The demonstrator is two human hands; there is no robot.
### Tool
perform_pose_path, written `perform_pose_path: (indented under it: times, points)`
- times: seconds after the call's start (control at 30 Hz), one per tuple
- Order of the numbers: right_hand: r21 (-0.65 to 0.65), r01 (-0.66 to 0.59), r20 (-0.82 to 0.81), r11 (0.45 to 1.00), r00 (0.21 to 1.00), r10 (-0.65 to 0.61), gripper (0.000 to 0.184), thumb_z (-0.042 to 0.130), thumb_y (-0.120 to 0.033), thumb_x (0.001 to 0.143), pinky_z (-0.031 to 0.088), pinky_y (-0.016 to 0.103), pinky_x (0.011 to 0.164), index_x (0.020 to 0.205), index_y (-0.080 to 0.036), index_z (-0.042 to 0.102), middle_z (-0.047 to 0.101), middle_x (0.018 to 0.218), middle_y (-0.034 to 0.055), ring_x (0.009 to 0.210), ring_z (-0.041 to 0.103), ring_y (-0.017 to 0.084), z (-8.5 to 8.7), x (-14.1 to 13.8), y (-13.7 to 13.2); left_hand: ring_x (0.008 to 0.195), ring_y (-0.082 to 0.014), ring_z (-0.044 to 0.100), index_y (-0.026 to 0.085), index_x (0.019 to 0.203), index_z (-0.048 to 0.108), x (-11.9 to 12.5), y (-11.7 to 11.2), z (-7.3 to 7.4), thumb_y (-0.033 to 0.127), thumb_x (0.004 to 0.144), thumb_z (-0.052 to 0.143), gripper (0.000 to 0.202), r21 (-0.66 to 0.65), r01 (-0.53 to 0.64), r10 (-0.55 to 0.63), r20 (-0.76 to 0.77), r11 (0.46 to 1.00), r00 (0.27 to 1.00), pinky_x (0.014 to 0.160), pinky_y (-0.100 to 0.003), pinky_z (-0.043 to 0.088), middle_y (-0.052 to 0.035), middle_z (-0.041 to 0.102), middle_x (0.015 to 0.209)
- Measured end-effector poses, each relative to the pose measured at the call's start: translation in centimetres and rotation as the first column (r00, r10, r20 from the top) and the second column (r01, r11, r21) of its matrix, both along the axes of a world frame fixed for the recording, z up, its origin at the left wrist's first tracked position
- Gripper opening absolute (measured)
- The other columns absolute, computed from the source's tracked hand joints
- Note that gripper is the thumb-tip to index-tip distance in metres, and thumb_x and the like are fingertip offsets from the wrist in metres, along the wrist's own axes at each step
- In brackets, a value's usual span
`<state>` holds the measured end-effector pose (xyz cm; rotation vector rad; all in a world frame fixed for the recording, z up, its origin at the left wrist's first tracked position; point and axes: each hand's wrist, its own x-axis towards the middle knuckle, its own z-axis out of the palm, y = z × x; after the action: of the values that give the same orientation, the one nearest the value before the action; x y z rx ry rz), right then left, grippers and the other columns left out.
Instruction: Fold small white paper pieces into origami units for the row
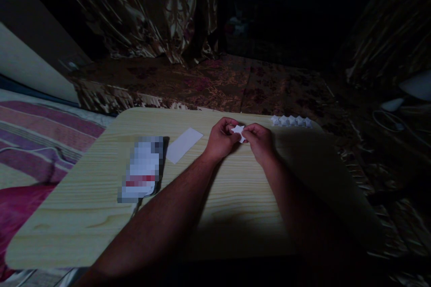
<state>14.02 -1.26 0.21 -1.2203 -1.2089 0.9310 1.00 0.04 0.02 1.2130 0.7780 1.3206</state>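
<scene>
Between both hands, over the far half of the table, is a small white paper star point(239, 132). My left hand point(222, 136) pinches it from the left side, fingers curled around its edge. From the right, my right hand point(259, 139) grips another edge with thumb and fingers closed. Several finished-looking white paper stars point(291, 120) sit in a row at the table's far right corner. Left of my left hand lies a flat white piece of paper point(185, 145). The undersides of the fingers are hidden.
The light wood-grain table point(235, 202) has rounded corners. On its left side lies a pixelated phone-like object point(143, 168) with a cable. A striped bed cover point(40, 134) is at the left, a patterned ledge point(202, 78) behind, and a pale lamp-like object point(417, 85) at the right.
</scene>
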Motion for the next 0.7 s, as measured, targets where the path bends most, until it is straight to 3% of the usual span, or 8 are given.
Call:
perform_pose_path:
  times: [0.5,0.7]
  points:
    - [-0.026,-0.009,-0.096,1.0,0.995,0.006,0.016,0.064,-0.03,0.066,0.043,0.024,0.05,0.074,-0.016,0.062,0.06,0.061,-0.0019,0.055,0.055,0.013,-0.37,0.13,0.35,0.055,-0.0085,0.052,0.016,0.091,0.056,0.0,0.03,-0.16,0.006,0.058,0.067,0.035,0.022,0.02,-0.02,-0.013,1.0,1.0,0.055,-0.02,0.041,0.0038,0.06,0.065]
    - [0.002,-0.045,-0.175,0.999,0.984,0.045,0.029,0.066,-0.025,0.063,0.044,0.023,0.053,0.091,-0.017,0.061,0.063,0.073,-0.0008,0.061,0.057,0.013,0.04,0.19,0.31,0.054,-0.0084,0.052,0.017,0.09,0.056,0.11,-0.16,-0.03,0.009,0.059,0.068,0.034,0.012,0.025,-0.024,-0.033,1.0,0.999,0.053,-0.02,0.04,0.0041,0.059,0.064]
